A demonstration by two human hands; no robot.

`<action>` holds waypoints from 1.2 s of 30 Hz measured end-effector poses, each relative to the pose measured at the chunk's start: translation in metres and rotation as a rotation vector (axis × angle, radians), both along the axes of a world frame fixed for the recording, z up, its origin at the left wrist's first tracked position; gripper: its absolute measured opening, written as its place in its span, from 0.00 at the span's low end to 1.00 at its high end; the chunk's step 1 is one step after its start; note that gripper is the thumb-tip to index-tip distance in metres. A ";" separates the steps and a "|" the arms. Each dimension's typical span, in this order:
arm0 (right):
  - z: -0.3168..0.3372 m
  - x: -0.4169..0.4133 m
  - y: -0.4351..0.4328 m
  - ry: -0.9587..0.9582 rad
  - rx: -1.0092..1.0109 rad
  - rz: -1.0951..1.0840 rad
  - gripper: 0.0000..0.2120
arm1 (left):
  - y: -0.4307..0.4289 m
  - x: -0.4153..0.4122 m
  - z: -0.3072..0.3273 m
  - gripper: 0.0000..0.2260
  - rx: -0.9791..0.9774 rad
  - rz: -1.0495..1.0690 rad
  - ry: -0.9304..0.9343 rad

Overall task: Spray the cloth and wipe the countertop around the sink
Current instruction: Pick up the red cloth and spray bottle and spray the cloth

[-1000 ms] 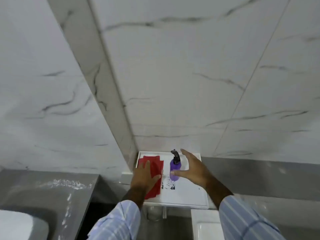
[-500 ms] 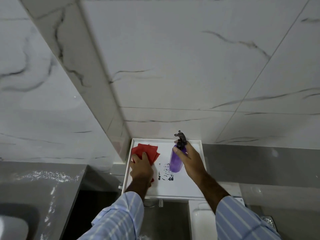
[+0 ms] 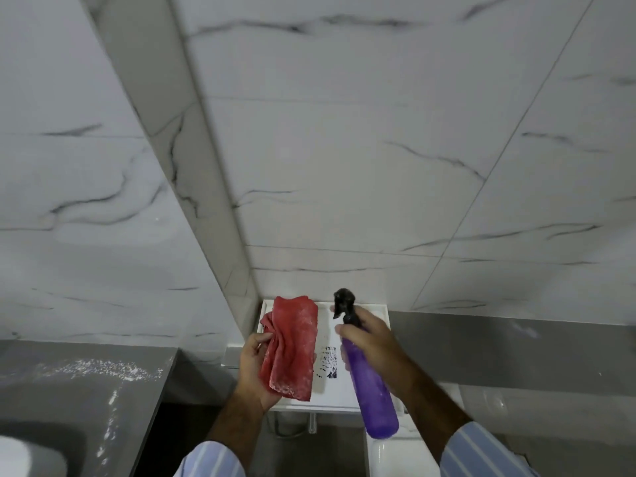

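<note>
Since half a second ago I see both items lifted off the white shelf (image 3: 375, 309): my left hand (image 3: 253, 368) now pinches the red cloth (image 3: 292, 349) at its edge, hanging above the shelf, and my right hand (image 3: 373, 342) is wrapped tight round the purple spray bottle (image 3: 370, 390). Open air lies between them; the tiled wall (image 3: 344, 149) stands behind. The bottle's long axis tilts, black nozzle (image 3: 342, 302) up and toward the cloth, base toward me

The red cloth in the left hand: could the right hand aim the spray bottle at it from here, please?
Probably yes: the right hand holds the spray bottle beside the red cloth, which the left hand holds up, nothing between.
</note>
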State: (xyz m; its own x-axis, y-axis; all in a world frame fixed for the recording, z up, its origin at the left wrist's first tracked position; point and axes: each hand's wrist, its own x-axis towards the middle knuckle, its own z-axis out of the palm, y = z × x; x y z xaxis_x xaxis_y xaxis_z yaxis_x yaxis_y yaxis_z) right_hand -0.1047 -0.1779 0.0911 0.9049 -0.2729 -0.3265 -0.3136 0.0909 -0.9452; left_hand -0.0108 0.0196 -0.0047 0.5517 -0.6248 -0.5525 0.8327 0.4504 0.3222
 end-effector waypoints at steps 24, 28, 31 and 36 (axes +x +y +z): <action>0.033 -0.001 0.035 0.323 0.093 0.154 0.14 | 0.004 -0.014 0.046 0.21 0.162 0.117 -0.090; 0.028 0.001 0.037 0.313 0.089 0.118 0.16 | 0.007 -0.017 0.049 0.20 0.156 0.131 -0.093; 0.022 0.003 0.037 0.309 0.062 0.136 0.13 | 0.010 -0.019 0.053 0.20 0.155 0.138 -0.108; -0.009 0.015 0.033 0.144 -0.136 0.010 0.13 | 0.018 -0.023 0.050 0.22 0.150 0.131 -0.095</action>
